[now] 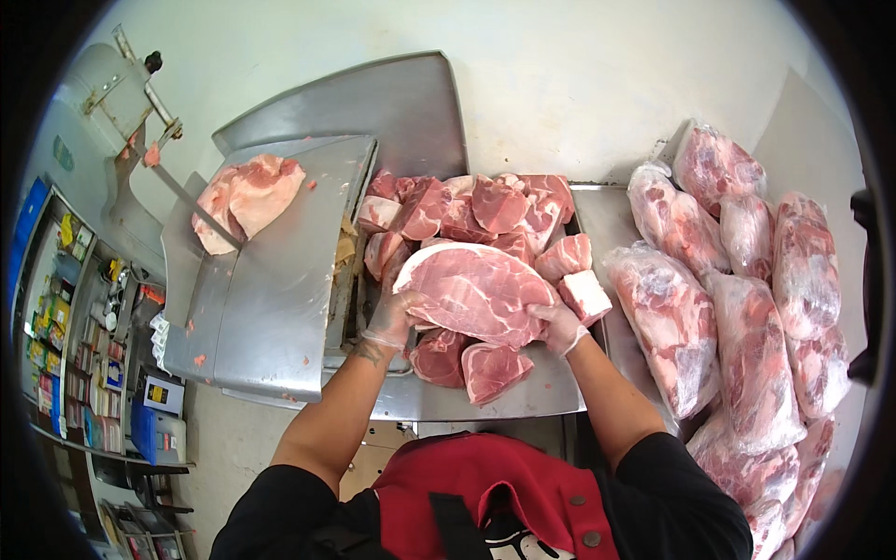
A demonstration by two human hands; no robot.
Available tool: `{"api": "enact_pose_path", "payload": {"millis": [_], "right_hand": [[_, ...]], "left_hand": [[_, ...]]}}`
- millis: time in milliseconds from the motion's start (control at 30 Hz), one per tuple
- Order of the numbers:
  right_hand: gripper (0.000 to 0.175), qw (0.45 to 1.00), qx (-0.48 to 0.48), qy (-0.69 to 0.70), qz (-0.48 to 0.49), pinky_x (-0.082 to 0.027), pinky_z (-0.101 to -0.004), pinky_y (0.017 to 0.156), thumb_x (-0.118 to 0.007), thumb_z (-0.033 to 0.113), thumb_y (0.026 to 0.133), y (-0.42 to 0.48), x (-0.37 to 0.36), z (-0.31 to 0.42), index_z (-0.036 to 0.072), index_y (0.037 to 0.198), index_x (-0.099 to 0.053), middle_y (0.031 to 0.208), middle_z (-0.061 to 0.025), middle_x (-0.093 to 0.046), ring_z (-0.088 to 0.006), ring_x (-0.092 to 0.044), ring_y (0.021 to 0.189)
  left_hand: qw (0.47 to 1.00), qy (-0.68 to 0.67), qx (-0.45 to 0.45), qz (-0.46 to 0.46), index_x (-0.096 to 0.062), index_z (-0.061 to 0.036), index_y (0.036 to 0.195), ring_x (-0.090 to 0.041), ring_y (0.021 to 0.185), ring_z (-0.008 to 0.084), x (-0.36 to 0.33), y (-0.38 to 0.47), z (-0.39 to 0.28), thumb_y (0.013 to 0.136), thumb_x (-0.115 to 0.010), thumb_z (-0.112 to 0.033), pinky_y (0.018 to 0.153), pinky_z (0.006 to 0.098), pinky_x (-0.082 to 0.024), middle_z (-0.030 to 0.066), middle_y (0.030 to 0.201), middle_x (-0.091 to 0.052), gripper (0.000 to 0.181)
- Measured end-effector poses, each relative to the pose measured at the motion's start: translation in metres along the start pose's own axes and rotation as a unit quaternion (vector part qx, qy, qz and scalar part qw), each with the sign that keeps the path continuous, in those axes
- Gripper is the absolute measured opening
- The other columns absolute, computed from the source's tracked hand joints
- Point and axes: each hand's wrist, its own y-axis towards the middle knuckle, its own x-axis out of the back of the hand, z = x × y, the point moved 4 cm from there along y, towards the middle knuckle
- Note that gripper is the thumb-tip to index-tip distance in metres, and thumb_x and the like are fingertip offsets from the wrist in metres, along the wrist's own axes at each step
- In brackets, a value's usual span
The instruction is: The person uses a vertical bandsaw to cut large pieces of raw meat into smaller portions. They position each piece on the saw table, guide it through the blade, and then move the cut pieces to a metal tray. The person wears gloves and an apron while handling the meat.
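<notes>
My left hand (393, 315), in a clear glove, grips one end of a large slab of raw meat (472, 287) with a white fat rim. The slab's other end is in my right hand (558, 323), gloved too. Beneath and behind it lie several raw meat chunks (498, 204) heaped in a tray. Two cut pieces (493, 371) rest just in front of the slab. To the left, a fat-covered piece of meat (262, 192) lies on the steel table of a band saw (280, 280), against the saw blade (189, 199).
Several plastic-wrapped meat cuts (665, 329) are piled on the right, beside a steel surface (602, 217). The band saw's upper housing (105, 91) stands at upper left. Shelves of packaged goods (84, 350) are at far left. A pale wall rises behind.
</notes>
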Motion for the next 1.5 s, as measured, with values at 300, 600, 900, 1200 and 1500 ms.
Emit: {"api": "enact_pose_path", "payload": {"millis": [300, 600, 900, 1200, 1500], "right_hand": [[0.083, 0.976, 0.192, 0.108, -0.003, -0.039, -0.0503, 0.123, -0.028, 0.067, 0.110, -0.068, -0.029, 0.058, 0.000, 0.157, -0.044, 0.155, -0.0179, -0.054, -0.0341, -0.052, 0.144], [0.072, 0.909, 0.310, 0.161, 0.225, -0.043, -0.0486, 0.120, -0.037, 0.056, 0.110, -0.154, -0.148, 0.087, 0.000, 0.154, -0.046, 0.151, -0.0176, -0.058, -0.0330, -0.057, 0.138], [0.062, 0.889, 0.375, 0.144, 0.221, -0.044, -0.0504, 0.119, -0.054, 0.044, 0.107, -0.172, -0.296, 0.074, 0.005, 0.155, -0.048, 0.148, -0.0163, -0.059, -0.0321, -0.057, 0.136], [0.090, 0.761, 0.550, -0.338, -0.068, -0.042, -0.0449, 0.118, -0.085, 0.042, 0.083, -0.155, -0.391, 0.050, 0.000, 0.151, -0.047, 0.147, -0.0141, -0.054, -0.0287, -0.052, 0.139], [0.112, 0.534, 0.464, -0.707, -0.020, -0.038, -0.0489, 0.123, -0.097, 0.058, 0.060, -0.165, -0.466, 0.090, 0.011, 0.152, -0.053, 0.161, -0.0265, -0.041, -0.0442, -0.044, 0.149]], "left_hand": [[0.956, 0.162, -0.245, 0.008, -0.035, -0.0032, 0.150, -0.048, 0.136, 0.0236, -0.108, -0.133, -0.030, 0.069, -0.100, -0.030, 0.117, 0.0408, -0.042, 0.0117, 0.145, -0.047, 0.108], [0.766, 0.295, -0.547, 0.161, -0.050, -0.0092, 0.149, -0.059, 0.127, 0.0370, -0.138, -0.271, -0.129, 0.077, -0.090, -0.009, 0.106, 0.0478, -0.048, 0.0237, 0.143, -0.053, 0.082], [0.613, 0.390, -0.680, 0.099, -0.043, -0.0081, 0.144, -0.058, 0.131, 0.0469, 0.025, -0.321, -0.232, 0.085, -0.084, -0.002, 0.113, 0.0539, -0.046, 0.0344, 0.151, -0.041, 0.072], [0.671, 0.421, -0.609, -0.019, -0.039, -0.0058, 0.142, -0.055, 0.132, 0.0486, 0.147, -0.288, -0.238, 0.084, -0.077, 0.002, 0.117, 0.0530, -0.041, 0.0226, 0.140, -0.052, 0.069], [0.765, 0.420, -0.485, 0.061, -0.048, -0.0012, 0.149, -0.070, 0.115, 0.0248, 0.190, -0.283, -0.288, 0.095, -0.074, -0.009, 0.097, 0.0378, -0.057, 0.0169, 0.130, -0.068, 0.060]]}}
